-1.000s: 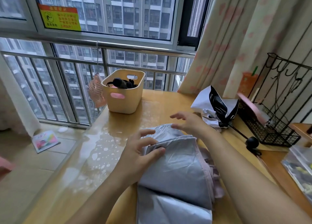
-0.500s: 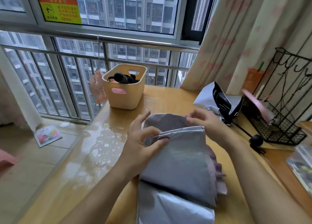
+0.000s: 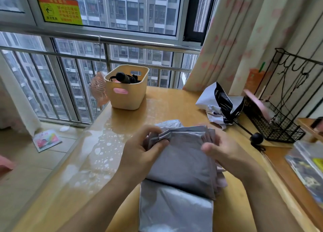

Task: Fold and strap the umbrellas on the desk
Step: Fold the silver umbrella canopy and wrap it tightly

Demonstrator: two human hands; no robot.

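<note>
Both hands have drawn closer together since a moment ago, and the far end of the grey umbrella [image 3: 181,163] is now bunched into tighter pleats between them. Its canopy lies flat on the surface [image 3: 167,106], running from the near edge up toward the middle, with a shinier silver panel nearest the person.

On one side, the left hand [image 3: 139,151] has its fingers curled over the gathered pleats and its thumb pressing the cloth from below, so it grips the fabric. Opposite it, the right hand [image 3: 225,153] is slightly blurred but looks closed round the other side of the same pleats, thumb raised toward the viewer.

By the right edge, a second umbrella [image 3: 222,100], black inside and white outside, lies loosely crumpled and unstrapped. Its thin shaft runs toward the near side and ends in a round black handle [image 3: 256,138].

At the far left corner stands a cream basket [image 3: 127,97] with dark items inside, and a pink fan [image 3: 98,88] is just beside it at the left edge. A black wire rack [image 3: 276,127] sits along the right edge, close to the crumpled umbrella.
</note>
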